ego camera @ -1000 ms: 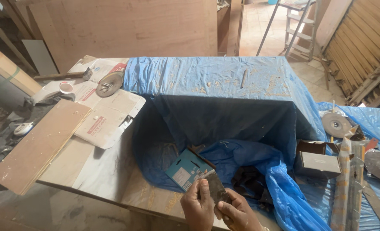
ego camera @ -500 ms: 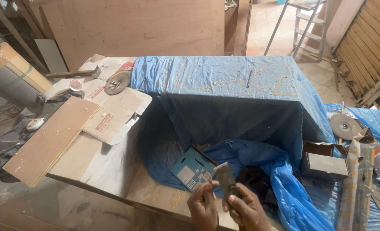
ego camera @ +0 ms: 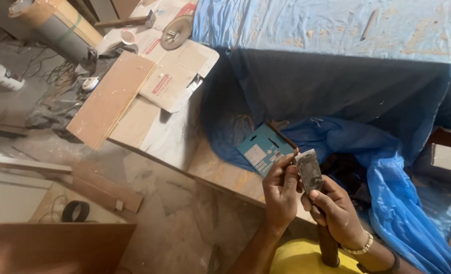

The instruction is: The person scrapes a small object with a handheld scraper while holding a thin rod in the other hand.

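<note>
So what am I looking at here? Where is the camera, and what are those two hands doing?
There is no machine here. A person wears a camera on the head, so the one picture looks down at their own two bare hands. The right hand holds a putty knife by its wooden handle, its blade dirty and pointing up. The left hand pinches at the blade's edge. Below them is a wooden bench with a blue plastic sheet draped over something on it, a small teal card packet, flattened cardboard and a wooden board.
</note>
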### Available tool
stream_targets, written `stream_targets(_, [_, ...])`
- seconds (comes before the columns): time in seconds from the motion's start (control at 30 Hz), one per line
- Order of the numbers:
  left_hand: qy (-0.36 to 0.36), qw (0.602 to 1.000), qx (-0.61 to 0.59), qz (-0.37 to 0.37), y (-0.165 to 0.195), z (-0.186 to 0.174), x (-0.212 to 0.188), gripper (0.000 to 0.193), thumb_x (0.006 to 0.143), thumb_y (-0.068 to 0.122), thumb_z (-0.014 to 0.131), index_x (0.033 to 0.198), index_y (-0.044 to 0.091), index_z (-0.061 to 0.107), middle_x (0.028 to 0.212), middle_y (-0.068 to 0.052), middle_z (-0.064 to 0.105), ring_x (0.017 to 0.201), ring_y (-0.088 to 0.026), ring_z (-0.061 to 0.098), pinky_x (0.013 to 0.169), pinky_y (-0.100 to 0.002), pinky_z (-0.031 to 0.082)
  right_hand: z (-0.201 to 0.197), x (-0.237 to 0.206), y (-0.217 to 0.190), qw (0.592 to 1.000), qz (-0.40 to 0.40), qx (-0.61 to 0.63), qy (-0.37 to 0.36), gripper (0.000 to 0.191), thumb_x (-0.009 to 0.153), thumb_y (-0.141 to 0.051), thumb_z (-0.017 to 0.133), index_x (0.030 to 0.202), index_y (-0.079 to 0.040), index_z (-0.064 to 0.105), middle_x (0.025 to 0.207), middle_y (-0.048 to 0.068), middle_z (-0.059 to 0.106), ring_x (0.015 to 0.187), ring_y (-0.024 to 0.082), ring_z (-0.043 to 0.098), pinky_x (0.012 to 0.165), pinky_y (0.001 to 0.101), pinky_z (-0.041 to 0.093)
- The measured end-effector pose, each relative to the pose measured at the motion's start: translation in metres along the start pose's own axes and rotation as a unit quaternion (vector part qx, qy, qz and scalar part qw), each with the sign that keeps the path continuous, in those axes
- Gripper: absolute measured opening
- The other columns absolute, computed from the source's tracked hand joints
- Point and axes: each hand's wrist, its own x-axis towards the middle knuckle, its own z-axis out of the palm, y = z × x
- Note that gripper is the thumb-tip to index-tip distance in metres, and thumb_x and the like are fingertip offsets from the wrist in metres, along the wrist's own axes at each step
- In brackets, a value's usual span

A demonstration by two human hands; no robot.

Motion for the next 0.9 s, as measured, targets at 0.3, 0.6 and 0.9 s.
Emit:
stream_targets(0.3, [-0.019, 0.990, 0.114, 0.082, 0.026, 0.004, 0.001, 0.034, 0.110, 0.014, 0.048, 0.136, -0.003, 0.062, 0.116, -0.008, 0.066, 0.102, -0.011, 0.064, 0.088, -0.026, 0.054, 0.001, -0.001, 0.001, 1.000, 0.011, -0.017, -0.015, 0.030, 0.097, -0.020, 0.056, 0.118, 0.002, 0.058, 0.073, 0.008, 0.060, 0.045, 0.005, 0.041, 0.040, 0.0203, 0.033])
stream_targets(0.6, [-0.014, 0.977, 0.196, 0.089, 0.044, 0.016, -0.001, 0.034, 0.110, 0.019, 0.055, 0.132, -0.004, 0.068, 0.100, -0.010, 0.069, 0.089, -0.015, 0.066, 0.080, -0.030, 0.055, -0.008, -0.008, 0.002, 0.999, 0.012, 0.036, -0.025, 0.034, 0.096, -0.020, 0.058, 0.122, 0.001, 0.056, 0.072, 0.005, 0.057, 0.049, 0.004, 0.040, 0.043, 0.0198, 0.034])
stream_targets(0.9, [-0.015, 0.972, 0.208, 0.112, 0.048, 0.026, -0.002, 0.048, 0.111, 0.040, 0.057, 0.136, 0.000, 0.063, 0.116, -0.013, 0.068, 0.105, -0.020, 0.069, 0.093, -0.034, 0.056, -0.014, -0.006, 0.007, 0.998, 0.042, 0.031, -0.040, 0.037, 0.093, -0.022, 0.059, 0.123, -0.001, 0.057, 0.069, 0.004, 0.056, 0.046, 0.005, 0.039, 0.039, 0.0205, 0.031])
